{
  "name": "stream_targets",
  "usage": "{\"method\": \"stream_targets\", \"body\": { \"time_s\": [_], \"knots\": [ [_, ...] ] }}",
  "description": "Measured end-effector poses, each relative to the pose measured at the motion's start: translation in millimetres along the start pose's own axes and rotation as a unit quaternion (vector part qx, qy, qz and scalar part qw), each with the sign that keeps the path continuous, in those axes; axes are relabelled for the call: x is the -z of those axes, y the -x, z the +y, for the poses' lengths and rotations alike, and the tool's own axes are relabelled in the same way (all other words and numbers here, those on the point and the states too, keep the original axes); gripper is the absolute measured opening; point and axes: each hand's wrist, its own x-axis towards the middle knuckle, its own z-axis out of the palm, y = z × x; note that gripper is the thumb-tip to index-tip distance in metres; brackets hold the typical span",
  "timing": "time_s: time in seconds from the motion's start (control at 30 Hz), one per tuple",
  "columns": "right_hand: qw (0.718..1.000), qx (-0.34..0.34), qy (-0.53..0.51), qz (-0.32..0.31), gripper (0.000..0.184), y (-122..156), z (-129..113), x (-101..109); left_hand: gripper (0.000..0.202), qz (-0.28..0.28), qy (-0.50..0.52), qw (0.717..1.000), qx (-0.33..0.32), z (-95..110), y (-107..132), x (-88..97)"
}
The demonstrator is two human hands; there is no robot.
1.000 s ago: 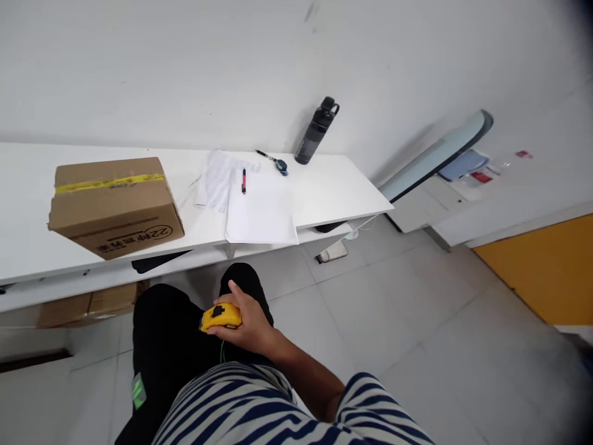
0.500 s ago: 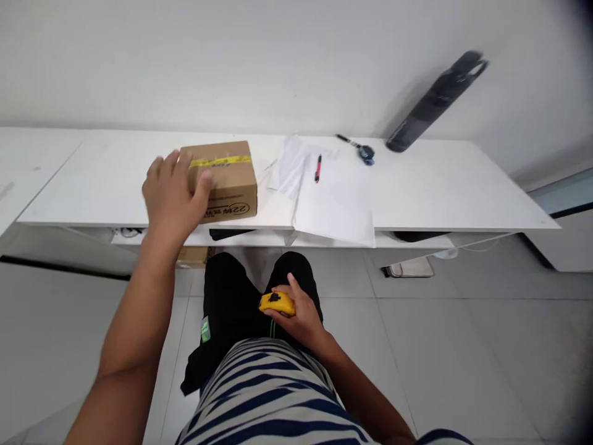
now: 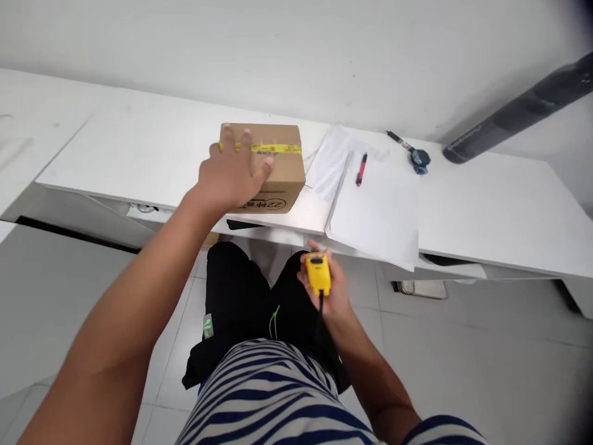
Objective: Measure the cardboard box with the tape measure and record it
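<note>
A cardboard box with yellow tape across its top sits on the white desk. My left hand lies over the box's top left part, fingers spread and touching it. Above my lap, near the desk's front edge, my right hand is closed around a yellow tape measure. A black strap hangs from the tape measure towards my wrist. No blade can be seen pulled out.
Right of the box lie white papers with a red and black pen on top. Behind them are a dark blue object with a strap and a dark bottle. The desk stands against a wall.
The view has swung, shifting the desk items rightward in it. My left hand has slid further onto the box's top. My right hand has risen and turned the tape measure so its strap points down.
</note>
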Motion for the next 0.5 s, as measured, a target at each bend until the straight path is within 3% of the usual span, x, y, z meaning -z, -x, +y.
{"method": "stream_targets", "body": {
  "time_s": [0.1, 0.17, 0.23, 0.37, 0.43, 0.5],
  "knots": [
    [0.984, 0.169, 0.048, 0.028, 0.057, -28.7, -55.5, -20.0, 0.081, -0.010, -0.010, 1.000, 0.005, -3.9, -3.8, -3.1],
    [0.935, 0.326, 0.121, 0.072, 0.062, -55.7, -95.8, -37.4, 0.084, -0.033, -0.011, 0.999, 0.007, -0.3, -1.6, 3.3],
    [0.876, 0.408, 0.252, 0.054, 0.065, -92.1, -134.5, -60.3, 0.085, -0.053, -0.012, 0.998, 0.012, 5.2, 1.4, 12.2],
    [0.782, 0.385, 0.491, 0.012, 0.065, -177.1, -190.5, -117.9, 0.086, -0.075, -0.034, 0.996, 0.030, 13.8, 1.5, 25.1],
    [0.752, 0.363, 0.550, 0.012, 0.064, -208.9, -202.8, -143.6, 0.086, -0.080, -0.050, 0.995, 0.022, 16.2, 0.6, 27.8],
    [0.735, 0.365, 0.571, -0.010, 0.061, -223.7, -205.7, -161.6, 0.084, -0.078, -0.059, 0.995, 0.005, 18.3, 2.3, 29.2]
  ]
}}
